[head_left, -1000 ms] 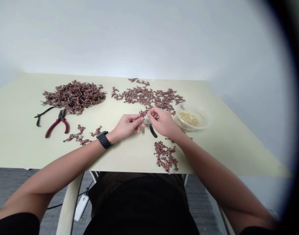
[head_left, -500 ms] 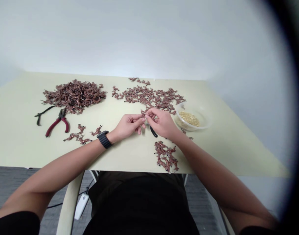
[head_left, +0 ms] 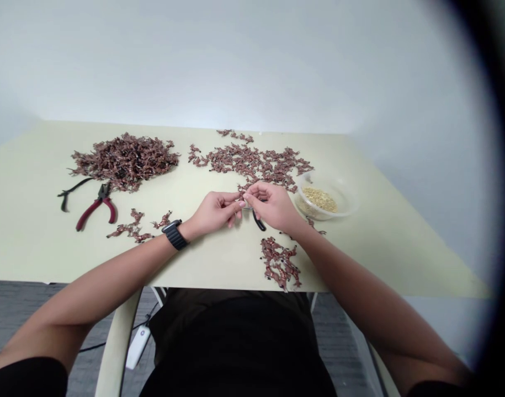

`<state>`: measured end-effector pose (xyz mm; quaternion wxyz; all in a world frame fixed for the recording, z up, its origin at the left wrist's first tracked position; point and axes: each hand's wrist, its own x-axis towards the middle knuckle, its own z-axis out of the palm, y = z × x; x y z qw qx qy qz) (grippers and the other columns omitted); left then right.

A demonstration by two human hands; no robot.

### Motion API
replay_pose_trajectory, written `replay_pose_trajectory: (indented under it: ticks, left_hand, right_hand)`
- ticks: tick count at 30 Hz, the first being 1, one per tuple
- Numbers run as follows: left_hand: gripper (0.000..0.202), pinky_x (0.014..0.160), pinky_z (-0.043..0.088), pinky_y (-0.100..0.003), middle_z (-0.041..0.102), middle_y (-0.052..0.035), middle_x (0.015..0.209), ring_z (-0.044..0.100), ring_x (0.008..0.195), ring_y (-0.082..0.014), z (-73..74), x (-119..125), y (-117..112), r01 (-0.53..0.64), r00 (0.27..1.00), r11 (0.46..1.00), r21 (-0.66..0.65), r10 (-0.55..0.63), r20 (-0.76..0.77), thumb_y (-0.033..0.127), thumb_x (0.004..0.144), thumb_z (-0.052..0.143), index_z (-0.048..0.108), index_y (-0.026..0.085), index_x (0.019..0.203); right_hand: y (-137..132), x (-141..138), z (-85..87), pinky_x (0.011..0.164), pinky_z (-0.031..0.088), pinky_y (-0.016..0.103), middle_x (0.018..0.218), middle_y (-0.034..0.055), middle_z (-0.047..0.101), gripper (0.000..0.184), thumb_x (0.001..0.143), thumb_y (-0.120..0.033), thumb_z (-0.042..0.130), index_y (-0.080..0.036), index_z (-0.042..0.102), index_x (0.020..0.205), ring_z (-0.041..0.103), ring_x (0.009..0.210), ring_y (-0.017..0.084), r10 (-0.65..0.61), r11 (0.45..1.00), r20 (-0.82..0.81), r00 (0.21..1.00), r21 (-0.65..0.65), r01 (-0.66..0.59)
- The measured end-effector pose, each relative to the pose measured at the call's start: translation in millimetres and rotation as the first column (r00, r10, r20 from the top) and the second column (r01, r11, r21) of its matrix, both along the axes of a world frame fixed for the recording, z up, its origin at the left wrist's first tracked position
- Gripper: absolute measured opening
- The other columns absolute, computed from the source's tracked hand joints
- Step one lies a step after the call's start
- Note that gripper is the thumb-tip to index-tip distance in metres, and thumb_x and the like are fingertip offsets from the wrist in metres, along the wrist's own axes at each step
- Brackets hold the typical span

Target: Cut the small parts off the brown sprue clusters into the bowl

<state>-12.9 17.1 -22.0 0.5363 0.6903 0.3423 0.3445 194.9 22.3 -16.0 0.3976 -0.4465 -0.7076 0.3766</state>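
My left hand [head_left: 214,212] and my right hand [head_left: 272,207] meet fingertip to fingertip at the middle of the pale table [head_left: 393,242]. Both are closed in a pinch on a tiny piece between them that I cannot make out. Under my right hand a black-handled tool [head_left: 258,221] sticks out toward me; the right hand seems to grip it. A black watch [head_left: 174,234] sits on my left wrist. A spread of small brown pieces [head_left: 256,162] lies just beyond the hands.
A big heap of brown pieces [head_left: 126,160] lies at the back left, with red-handled pliers [head_left: 95,205] and a black tool [head_left: 72,193] beside it. Smaller clusters lie at the front [head_left: 279,263] and left [head_left: 132,229]. A clear bowl of tan grains [head_left: 324,198] stands right.
Both hands stay pinched together and have barely shifted, drifting slightly away from me; the fingers of the right hand have adjusted a little.
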Motion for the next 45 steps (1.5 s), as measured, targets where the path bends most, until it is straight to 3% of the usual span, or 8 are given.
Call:
replay_pose_trajectory:
  ticks: [6, 16, 19, 22, 27, 32, 40, 45]
  left_hand:
    - [0.041, 0.051, 0.040, -0.019, 0.067, -0.0026, 0.074, 0.055, 0.050, -0.0055, 3.4, -1, 1, 0.066, 0.996, 0.993, -0.094, -0.061, 0.060, 0.050, 0.100, 0.066, 0.070, 0.012, 0.086]
    - [0.042, 0.051, 0.039, -0.019, 0.064, -0.0010, 0.069, 0.052, 0.049, -0.0054, 1.2, -1, 1, 0.081, 0.995, 0.985, -0.155, -0.071, 0.075, 0.051, 0.099, 0.068, 0.070, 0.012, 0.083]
    - [0.041, 0.050, 0.039, -0.018, 0.066, -0.0020, 0.071, 0.054, 0.050, -0.0052, -1.1, 1, 0, 0.047, 0.998, 0.993, -0.105, -0.042, 0.053, 0.050, 0.100, 0.066, 0.070, 0.012, 0.085]
    - [0.039, 0.049, 0.041, -0.017, 0.070, -0.0040, 0.078, 0.056, 0.050, -0.0055, -3.3, 3, 0, -0.005, 1.000, 0.998, -0.060, 0.007, 0.030, 0.049, 0.101, 0.065, 0.072, 0.012, 0.093]
    - [0.039, 0.050, 0.044, -0.018, 0.069, -0.0032, 0.078, 0.058, 0.051, -0.0068, -4.0, 5, -2, -0.074, 0.997, 0.997, -0.002, 0.074, -0.037, 0.049, 0.101, 0.064, 0.076, 0.012, 0.110]
    - [0.039, 0.049, 0.041, -0.018, 0.068, -0.0020, 0.074, 0.054, 0.050, -0.0064, -1.2, 3, -3, -0.071, 0.991, 0.994, 0.082, 0.080, -0.108, 0.049, 0.103, 0.061, 0.076, 0.013, 0.103]
    - [0.040, 0.050, 0.036, -0.019, 0.065, -0.0019, 0.071, 0.049, 0.048, -0.0045, 4.6, -4, 2, 0.067, 0.998, 0.989, -0.131, -0.066, 0.009, 0.049, 0.100, 0.066, 0.072, 0.012, 0.085]
    - [0.035, 0.047, 0.033, -0.019, 0.066, -0.0016, 0.073, 0.047, 0.048, -0.0034, 4.8, -4, 3, 0.081, 0.996, 0.966, -0.244, -0.070, 0.053, 0.045, 0.098, 0.070, 0.073, 0.012, 0.087]
  right_hand:
    - [1, 5, 0.8, 0.066, 0.052, 0.031, 0.086, 0.0051, 0.072, 0.016, 0.096, -0.037, 0.067, -0.021, 0.070, 0.096, 0.067, 0.080, 0.019, -0.020, 0.994, 0.044, 0.999, 0.111, 0.015]
    - [-1, 9, 8.3, 0.064, 0.051, 0.030, 0.087, 0.0043, 0.071, 0.009, 0.097, -0.028, 0.063, -0.021, 0.069, 0.094, 0.066, 0.078, 0.018, 0.062, 0.958, 0.154, 0.986, 0.270, -0.102]
    - [-2, 4, 3.7, 0.063, 0.054, 0.030, 0.084, 0.0043, 0.072, 0.010, 0.095, -0.031, 0.066, -0.021, 0.069, 0.094, 0.067, 0.074, 0.018, 0.011, 0.983, 0.104, 0.995, 0.180, -0.030]
    - [-1, -2, -0.9, 0.054, 0.055, 0.030, 0.080, 0.0042, 0.071, 0.019, 0.093, -0.038, 0.069, -0.020, 0.069, 0.094, 0.066, 0.062, 0.016, -0.038, 0.999, -0.028, 0.999, -0.014, 0.038]
    - [-2, -7, 1.6, 0.050, 0.057, 0.028, 0.073, 0.0034, 0.069, 0.032, 0.086, -0.049, 0.078, -0.018, 0.068, 0.089, 0.065, 0.055, 0.015, -0.038, 0.979, -0.198, 0.979, -0.206, -0.004]
    - [1, -1, -0.1, 0.053, 0.056, 0.027, 0.074, 0.0039, 0.071, 0.035, 0.085, -0.050, 0.081, -0.017, 0.070, 0.090, 0.063, 0.055, 0.013, -0.015, 0.955, -0.245, 0.969, -0.292, -0.059]
    - [5, 9, 1.3, 0.053, 0.051, 0.029, 0.075, 0.0038, 0.071, 0.025, 0.089, -0.044, 0.077, -0.018, 0.073, 0.089, 0.060, 0.055, 0.014, 0.039, 0.996, -0.057, 0.998, -0.081, -0.044]
    - [1, 10, 5.9, 0.060, 0.051, 0.029, 0.085, 0.0045, 0.074, 0.012, 0.090, -0.032, 0.074, -0.021, 0.075, 0.091, 0.066, 0.073, 0.017, 0.011, 0.994, 0.026, 1.000, 0.105, -0.013]
